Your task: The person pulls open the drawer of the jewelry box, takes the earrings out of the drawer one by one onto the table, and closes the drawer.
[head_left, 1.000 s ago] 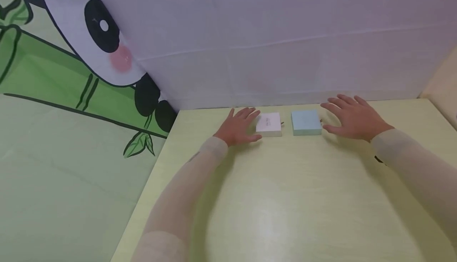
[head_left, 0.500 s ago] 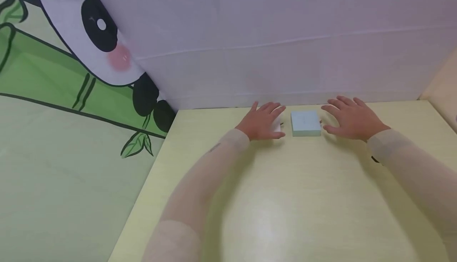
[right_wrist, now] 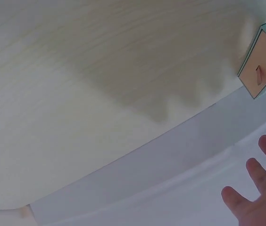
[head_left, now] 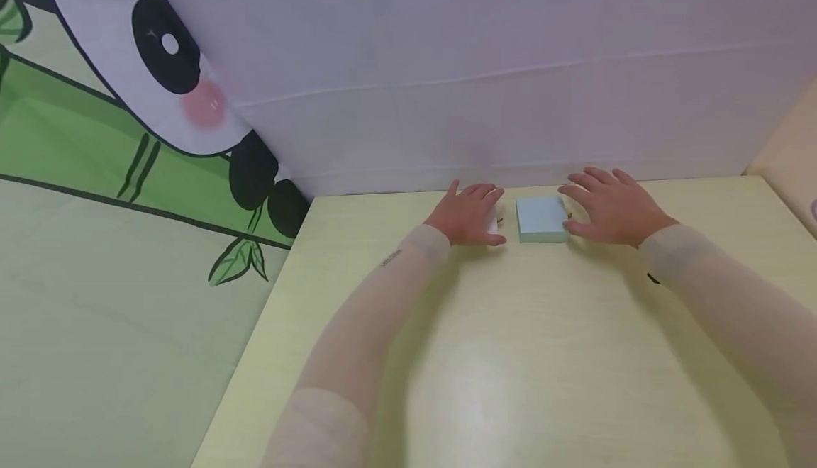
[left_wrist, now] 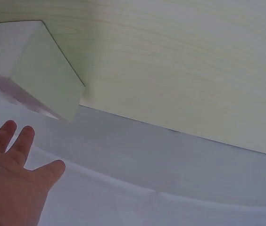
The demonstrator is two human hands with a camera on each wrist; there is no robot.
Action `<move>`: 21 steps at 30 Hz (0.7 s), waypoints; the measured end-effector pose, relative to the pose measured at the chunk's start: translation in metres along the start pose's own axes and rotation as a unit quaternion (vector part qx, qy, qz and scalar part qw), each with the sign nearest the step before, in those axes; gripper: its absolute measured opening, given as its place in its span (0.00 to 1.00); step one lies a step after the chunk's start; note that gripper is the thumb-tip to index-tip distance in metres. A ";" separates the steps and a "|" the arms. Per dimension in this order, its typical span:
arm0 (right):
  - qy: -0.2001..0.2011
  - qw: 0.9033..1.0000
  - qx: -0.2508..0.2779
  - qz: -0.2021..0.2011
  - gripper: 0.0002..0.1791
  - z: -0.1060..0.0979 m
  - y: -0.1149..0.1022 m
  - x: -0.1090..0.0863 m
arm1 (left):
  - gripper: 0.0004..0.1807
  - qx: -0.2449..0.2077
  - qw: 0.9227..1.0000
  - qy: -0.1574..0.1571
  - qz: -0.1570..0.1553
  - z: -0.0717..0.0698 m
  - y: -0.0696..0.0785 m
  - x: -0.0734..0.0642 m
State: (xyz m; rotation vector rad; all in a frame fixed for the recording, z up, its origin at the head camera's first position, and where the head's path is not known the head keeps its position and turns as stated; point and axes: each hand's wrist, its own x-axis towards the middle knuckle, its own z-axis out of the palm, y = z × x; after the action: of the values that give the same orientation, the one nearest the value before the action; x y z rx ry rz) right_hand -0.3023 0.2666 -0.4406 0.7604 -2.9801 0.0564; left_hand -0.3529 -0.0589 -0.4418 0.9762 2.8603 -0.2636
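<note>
My left hand [head_left: 466,216], fingers spread, hovers over the small white box [head_left: 493,225] and hides most of it in the head view. The left wrist view shows that box [left_wrist: 43,70] close up, with the spread fingers [left_wrist: 22,143] apart from it. Just right of it on the table lies a light blue box [head_left: 541,221]. Beside that box's right edge is my right hand [head_left: 613,209], fingers spread and thumb overlapping the edge. Seen from the right wrist, the blue box has an orange-pink end panel [right_wrist: 260,63] with a small ribbon tab [right_wrist: 259,75].
Both boxes lie near the back edge of the pale wooden table [head_left: 498,354]. Behind it hangs a whitish cloth [head_left: 485,99] with a panda and bamboo print [head_left: 83,120] to the left. A beige panel [head_left: 791,149] stands at the right.
The left hand has moved right, from the white box's left side to over it. The right hand has shifted slightly left, closer to the blue box. Both boxes stay in place.
</note>
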 end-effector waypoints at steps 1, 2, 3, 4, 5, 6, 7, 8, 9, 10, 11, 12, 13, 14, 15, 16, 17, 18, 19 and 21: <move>0.001 1.000 -0.001 -0.002 0.39 -0.002 -0.002 0.002 | 0.58 -0.002 1.000 0.000 -0.001 0.000 -0.001 -0.001; 0.000 1.000 -0.003 -0.003 0.39 -0.003 -0.004 0.005 | 0.58 -0.003 1.000 -0.002 -0.003 -0.001 -0.002 -0.002; 0.001 1.000 -0.003 -0.004 0.40 -0.003 -0.006 0.008 | 0.58 -0.003 1.000 -0.004 -0.005 -0.001 -0.003 -0.002; 0.000 1.000 -0.003 -0.005 0.40 -0.003 -0.008 0.011 | 0.59 -0.003 1.000 -0.006 -0.007 -0.001 -0.004 -0.003; 0.000 1.000 -0.002 -0.007 0.40 -0.003 -0.009 0.015 | 0.59 -0.006 1.000 -0.008 -0.009 -0.002 -0.005 -0.003; 0.000 1.000 -0.002 -0.008 0.40 -0.002 -0.011 0.019 | 0.59 -0.008 1.000 -0.011 -0.011 -0.002 -0.006 -0.003; 0.000 1.000 0.001 -0.011 0.40 -0.001 -0.013 0.023 | 0.59 -0.010 1.000 -0.013 -0.013 -0.002 -0.006 -0.003; 0.000 1.000 0.004 -0.014 0.40 0.000 -0.016 0.027 | 0.58 -0.011 1.000 -0.015 -0.015 -0.003 -0.007 -0.003; 0.002 1.000 0.007 -0.018 0.40 0.002 -0.019 0.031 | 0.58 -0.013 1.000 -0.018 -0.017 -0.003 -0.007 -0.003; 0.003 1.000 0.008 -0.022 0.40 0.003 -0.023 0.035 | 0.58 -0.014 1.000 -0.020 -0.019 -0.003 -0.008 -0.003; 0.007 1.000 0.008 -0.029 0.39 0.005 -0.026 0.038 | 0.58 -0.016 1.000 -0.019 -0.019 -0.002 -0.008 -0.003; 0.010 0.999 0.008 -0.034 0.39 0.005 -0.030 0.041 | 0.57 -0.016 1.000 -0.017 -0.019 -0.001 -0.009 -0.003; 0.013 0.999 0.008 -0.040 0.38 0.005 -0.034 0.044 | 0.57 -0.015 1.000 -0.016 -0.020 0.000 -0.010 -0.003; 0.016 0.999 0.008 -0.045 0.37 0.005 -0.038 0.046 | 0.57 -0.014 1.000 -0.014 -0.019 0.001 -0.011 -0.003; 0.019 0.999 0.007 -0.051 0.36 0.006 -0.042 0.049 | 0.57 -0.012 1.000 -0.013 -0.019 0.002 -0.011 -0.003; 0.022 0.998 0.007 -0.055 0.35 0.006 -0.045 0.051 | 0.57 -0.011 1.000 -0.011 -0.019 0.003 -0.012 -0.003; 0.024 0.998 0.007 -0.058 0.34 0.006 -0.048 0.054 | 0.57 -0.009 1.000 -0.010 -0.019 0.004 -0.013 -0.003; 0.025 0.998 0.009 -0.060 0.33 0.006 -0.051 0.056 | 0.57 -0.006 1.000 -0.011 -0.020 0.005 -0.013 -0.002; 0.027 0.998 0.011 -0.062 0.32 0.006 -0.053 0.058 | 0.57 -0.004 1.000 -0.013 -0.021 0.005 -0.014 -0.002; 0.030 0.997 0.015 -0.064 0.31 0.009 -0.056 0.063 | 0.58 -0.001 1.000 -0.017 -0.023 0.006 -0.014 -0.002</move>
State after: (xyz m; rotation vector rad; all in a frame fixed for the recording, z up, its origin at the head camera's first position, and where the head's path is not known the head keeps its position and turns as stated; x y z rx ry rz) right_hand -0.3313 0.1871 -0.4438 0.9334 -2.8735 0.1167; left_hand -0.3599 -0.0724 -0.4451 0.8966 2.8543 -0.2791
